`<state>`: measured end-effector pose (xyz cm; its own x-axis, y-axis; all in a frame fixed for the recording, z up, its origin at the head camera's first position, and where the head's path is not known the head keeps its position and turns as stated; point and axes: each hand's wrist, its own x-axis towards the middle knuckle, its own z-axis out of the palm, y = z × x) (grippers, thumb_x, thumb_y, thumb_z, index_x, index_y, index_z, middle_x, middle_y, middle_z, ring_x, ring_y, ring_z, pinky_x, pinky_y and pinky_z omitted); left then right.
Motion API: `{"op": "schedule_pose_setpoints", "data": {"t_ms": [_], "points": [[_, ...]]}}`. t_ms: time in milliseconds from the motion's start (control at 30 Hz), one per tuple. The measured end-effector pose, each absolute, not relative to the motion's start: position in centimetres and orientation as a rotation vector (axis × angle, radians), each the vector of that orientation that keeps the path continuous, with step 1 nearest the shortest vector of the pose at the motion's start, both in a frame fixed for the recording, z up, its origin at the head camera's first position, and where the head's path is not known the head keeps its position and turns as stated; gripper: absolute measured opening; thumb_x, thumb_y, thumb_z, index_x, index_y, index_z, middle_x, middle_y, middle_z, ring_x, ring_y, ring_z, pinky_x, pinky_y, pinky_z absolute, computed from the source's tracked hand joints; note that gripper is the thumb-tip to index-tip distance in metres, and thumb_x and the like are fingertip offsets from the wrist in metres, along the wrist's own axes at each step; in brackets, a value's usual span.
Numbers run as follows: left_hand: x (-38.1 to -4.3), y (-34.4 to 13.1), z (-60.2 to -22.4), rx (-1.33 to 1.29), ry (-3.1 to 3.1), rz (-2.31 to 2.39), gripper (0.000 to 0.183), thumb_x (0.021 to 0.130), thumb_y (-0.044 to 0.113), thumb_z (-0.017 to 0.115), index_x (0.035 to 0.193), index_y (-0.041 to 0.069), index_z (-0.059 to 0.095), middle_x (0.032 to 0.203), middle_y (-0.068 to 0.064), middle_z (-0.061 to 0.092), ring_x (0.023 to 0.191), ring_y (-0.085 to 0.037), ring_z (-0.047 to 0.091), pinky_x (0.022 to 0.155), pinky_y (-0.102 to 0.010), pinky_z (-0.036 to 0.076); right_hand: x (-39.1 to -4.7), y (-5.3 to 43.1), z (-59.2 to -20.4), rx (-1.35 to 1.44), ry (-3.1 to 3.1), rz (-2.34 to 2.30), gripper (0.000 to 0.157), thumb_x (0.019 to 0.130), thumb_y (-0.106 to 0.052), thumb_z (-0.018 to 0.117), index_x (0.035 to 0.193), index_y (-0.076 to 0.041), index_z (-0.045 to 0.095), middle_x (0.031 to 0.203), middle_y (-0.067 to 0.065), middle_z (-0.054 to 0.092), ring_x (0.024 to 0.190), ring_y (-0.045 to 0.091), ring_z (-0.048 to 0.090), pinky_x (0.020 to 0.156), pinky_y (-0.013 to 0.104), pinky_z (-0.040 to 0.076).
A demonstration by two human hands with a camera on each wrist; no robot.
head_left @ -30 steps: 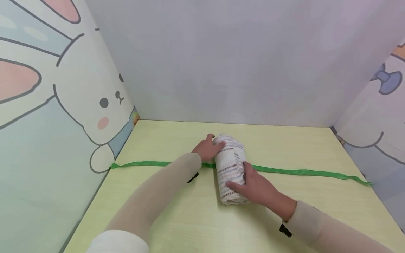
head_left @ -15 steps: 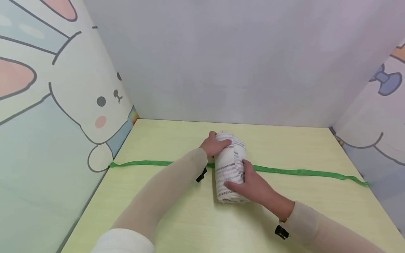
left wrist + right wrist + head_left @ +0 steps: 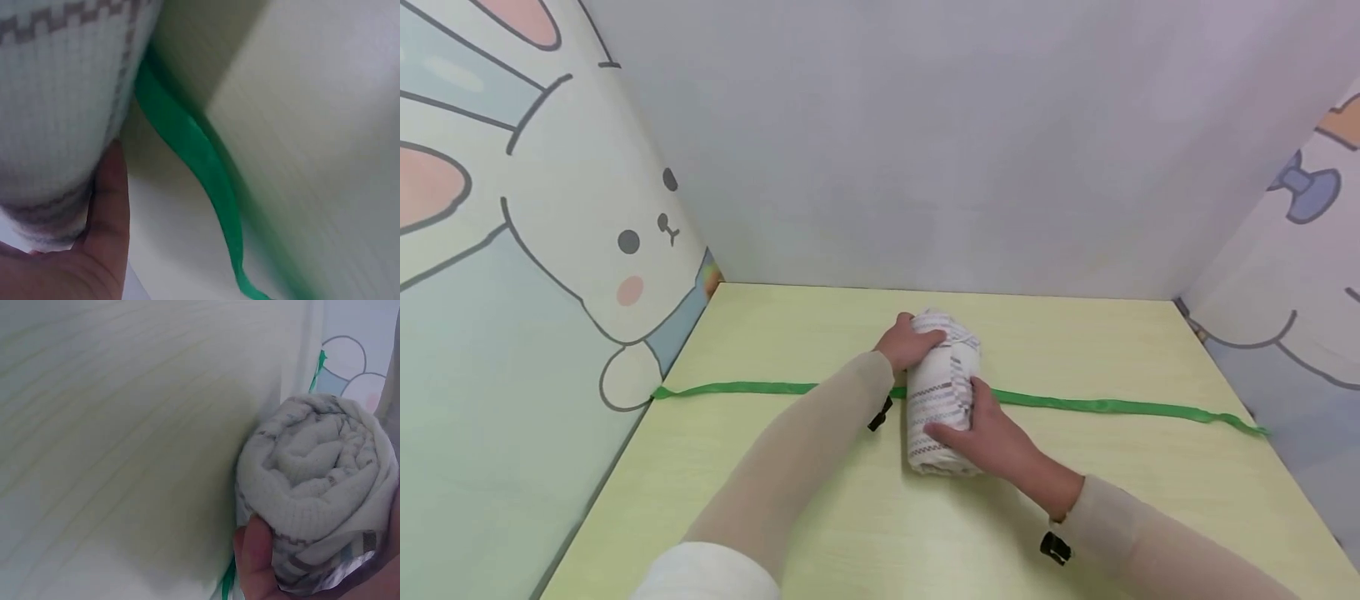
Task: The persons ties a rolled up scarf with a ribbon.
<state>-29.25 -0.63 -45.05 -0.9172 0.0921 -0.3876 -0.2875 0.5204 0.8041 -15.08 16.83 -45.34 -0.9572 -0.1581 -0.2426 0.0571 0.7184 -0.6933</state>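
A rolled-up white towel [image 3: 934,387] with grey and brown woven stripes lies lengthwise in the middle of the table. My left hand [image 3: 907,343] grips its far end from the left, thumb across the top. On the near right side, my right hand [image 3: 998,440] holds the roll between thumb and curled fingers. The right wrist view shows the spiralled end of the towel [image 3: 312,462], with fingertips [image 3: 256,547] pressed against its side. In the left wrist view, a finger of the left hand [image 3: 103,237] lies along the towel [image 3: 56,106].
A green ribbon [image 3: 1097,406] runs across the pale yellow table [image 3: 850,533] from side to side, passing behind the roll. A grey wall [image 3: 925,167] stands at the back, and panels with cartoon rabbits [image 3: 572,217] flank the table.
The left hand has slid a little right and away, its thumb farther over the roll. The towel's near end has shifted slightly left and away, with the right hand keeping its grip.
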Motion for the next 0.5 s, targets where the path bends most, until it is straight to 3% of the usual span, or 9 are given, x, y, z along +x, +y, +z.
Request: {"op": "schedule_pose_setpoints", "data": {"t_ms": [500], "points": [[-30.1,-0.9,-46.0,-0.141,2.406,1.312,0.093,0.089,0.07,0.064,0.161,0.023,0.027,0.141,-0.008,0.054,0.106,-0.022,0.061,0.082,-0.039,0.055,-15.1,16.5,-44.7,-0.088,2.63,-1.067,0.129,0.08,-0.08,0.067,0.162,-0.004,0.003,0.149,0.019,0.044,0.116,0.029,0.058,0.094,0.052,0.05]]}}
